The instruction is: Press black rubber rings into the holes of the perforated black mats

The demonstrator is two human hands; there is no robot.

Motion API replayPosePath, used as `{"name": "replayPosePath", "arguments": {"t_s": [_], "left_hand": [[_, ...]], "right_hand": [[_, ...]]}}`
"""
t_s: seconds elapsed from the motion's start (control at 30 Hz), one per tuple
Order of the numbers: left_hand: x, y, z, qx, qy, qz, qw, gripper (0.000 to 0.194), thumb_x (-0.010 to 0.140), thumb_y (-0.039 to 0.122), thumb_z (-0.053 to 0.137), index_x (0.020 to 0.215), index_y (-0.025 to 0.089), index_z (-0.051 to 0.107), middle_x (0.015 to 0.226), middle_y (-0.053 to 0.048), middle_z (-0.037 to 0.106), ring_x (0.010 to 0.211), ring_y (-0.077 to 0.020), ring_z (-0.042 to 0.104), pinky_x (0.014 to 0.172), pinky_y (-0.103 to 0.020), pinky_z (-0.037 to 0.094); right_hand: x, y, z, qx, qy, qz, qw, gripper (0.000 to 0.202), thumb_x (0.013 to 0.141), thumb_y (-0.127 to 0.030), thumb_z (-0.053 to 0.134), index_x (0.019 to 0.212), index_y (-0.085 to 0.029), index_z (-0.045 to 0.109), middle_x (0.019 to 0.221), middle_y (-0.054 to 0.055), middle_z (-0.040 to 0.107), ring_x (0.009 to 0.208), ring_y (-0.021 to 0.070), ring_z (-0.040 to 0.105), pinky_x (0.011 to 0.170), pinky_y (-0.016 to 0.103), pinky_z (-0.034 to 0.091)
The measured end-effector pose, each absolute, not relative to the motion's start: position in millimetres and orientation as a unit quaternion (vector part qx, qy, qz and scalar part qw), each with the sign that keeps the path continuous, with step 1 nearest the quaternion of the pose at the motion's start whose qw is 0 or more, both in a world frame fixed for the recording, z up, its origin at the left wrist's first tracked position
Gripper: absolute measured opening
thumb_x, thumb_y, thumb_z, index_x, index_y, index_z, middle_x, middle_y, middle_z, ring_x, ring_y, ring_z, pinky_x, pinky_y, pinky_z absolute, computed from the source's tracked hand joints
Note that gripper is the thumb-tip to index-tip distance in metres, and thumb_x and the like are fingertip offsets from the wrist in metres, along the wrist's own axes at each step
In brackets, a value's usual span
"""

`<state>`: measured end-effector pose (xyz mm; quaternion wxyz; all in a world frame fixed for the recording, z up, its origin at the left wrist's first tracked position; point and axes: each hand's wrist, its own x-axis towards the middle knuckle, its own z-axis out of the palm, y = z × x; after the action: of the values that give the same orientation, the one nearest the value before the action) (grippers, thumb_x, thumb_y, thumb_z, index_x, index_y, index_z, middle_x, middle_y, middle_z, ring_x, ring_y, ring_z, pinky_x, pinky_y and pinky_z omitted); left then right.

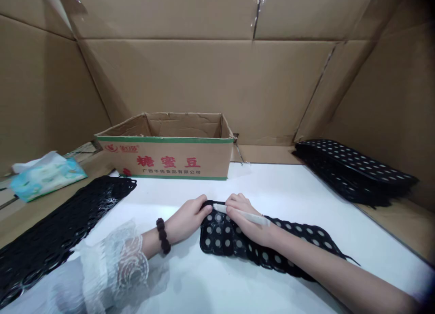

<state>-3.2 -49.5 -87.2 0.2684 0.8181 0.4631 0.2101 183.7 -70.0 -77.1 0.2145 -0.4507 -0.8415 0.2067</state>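
A long black strip with rows of pale round dots point(217, 235) lies on the white table, running from the middle toward the lower right. At its left end, my left hand point(188, 219) pinches the upper corner between thumb and fingers. My right hand point(246, 219) is closed round a white pen-like tool point(253, 216) and rests on the strip's upper edge. The tool's left tip is close to my left thumb. My right hand and forearm hide part of the strip.
An open cardboard box point(170, 157) stands at the back. Black openwork pieces point(68, 223) lie at left, beside a tissue pack point(47, 176). More dotted black pieces point(353, 169) are stacked at right. Cardboard walls point(204, 83) surround the white table point(190, 282).
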Motion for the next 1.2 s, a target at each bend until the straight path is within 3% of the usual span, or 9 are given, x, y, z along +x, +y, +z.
{"name": "replayPosePath", "arguments": {"t_s": [0.23, 0.37, 0.47, 0.7, 0.87, 1.2], "left_hand": [[3, -57, -96, 0.842, 0.473, 0.223, 0.132, 0.018, 0.088, 0.026, 0.026, 0.072, 0.02, 0.032, 0.062, 0.002, 0.047, 0.057, -0.0146, 0.045, 0.053, -0.025, 0.03], [1, -55, -96, 0.864, 0.44, 0.213, 0.118, 0.016, 0.087, 0.024, 0.027, 0.073, 0.021, 0.033, 0.067, 0.0, 0.048, 0.06, -0.0154, 0.047, 0.055, -0.025, 0.031], [-2, -49, -94, 0.837, 0.469, 0.234, 0.157, 0.017, 0.087, 0.026, 0.026, 0.072, 0.021, 0.03, 0.064, 0.002, 0.046, 0.059, -0.0151, 0.045, 0.055, -0.025, 0.031], [-10, -31, -93, 0.79, 0.485, 0.261, 0.271, 0.025, 0.085, 0.037, 0.031, 0.066, 0.02, 0.031, 0.064, 0.003, 0.042, 0.062, -0.0137, 0.042, 0.058, -0.025, 0.032], [-17, -27, -93, 0.796, 0.441, 0.208, 0.358, 0.025, 0.082, 0.04, 0.036, 0.076, 0.017, 0.045, 0.074, 0.001, 0.051, 0.069, -0.0147, 0.046, 0.061, -0.025, 0.036], [-15, -30, -87, 0.823, 0.413, 0.176, 0.349, 0.025, 0.082, 0.036, 0.039, 0.082, 0.017, 0.054, 0.08, -0.001, 0.058, 0.073, -0.0167, 0.05, 0.066, -0.026, 0.037]], "right_hand": [[167, -66, -103, -0.482, -0.854, 0.009, 0.194, 0.018, 0.085, -0.02, 0.031, 0.075, -0.019, 0.046, 0.081, 0.005, 0.046, 0.078, 0.0173, 0.042, 0.071, 0.033, 0.037], [163, -57, -108, -0.492, -0.846, -0.03, 0.201, 0.018, 0.085, -0.019, 0.032, 0.075, -0.018, 0.048, 0.079, 0.006, 0.047, 0.079, 0.0178, 0.043, 0.071, 0.032, 0.037], [167, -54, -102, -0.486, -0.842, -0.01, 0.233, 0.018, 0.084, -0.02, 0.034, 0.074, -0.019, 0.048, 0.081, 0.005, 0.048, 0.081, 0.0175, 0.042, 0.073, 0.032, 0.037], [182, -57, -94, -0.449, -0.823, 0.201, 0.285, 0.029, 0.084, -0.017, 0.032, 0.059, -0.019, 0.048, 0.079, 0.0, 0.049, 0.082, 0.0142, 0.043, 0.078, 0.031, 0.035], [178, -60, -97, -0.478, -0.8, 0.216, 0.29, 0.03, 0.082, -0.019, 0.035, 0.057, -0.019, 0.052, 0.085, 0.0, 0.048, 0.088, 0.0158, 0.042, 0.083, 0.034, 0.033], [174, -61, -95, -0.503, -0.788, 0.212, 0.284, 0.029, 0.082, -0.021, 0.034, 0.057, -0.019, 0.048, 0.082, 0.001, 0.044, 0.085, 0.0165, 0.039, 0.079, 0.034, 0.033]]}}
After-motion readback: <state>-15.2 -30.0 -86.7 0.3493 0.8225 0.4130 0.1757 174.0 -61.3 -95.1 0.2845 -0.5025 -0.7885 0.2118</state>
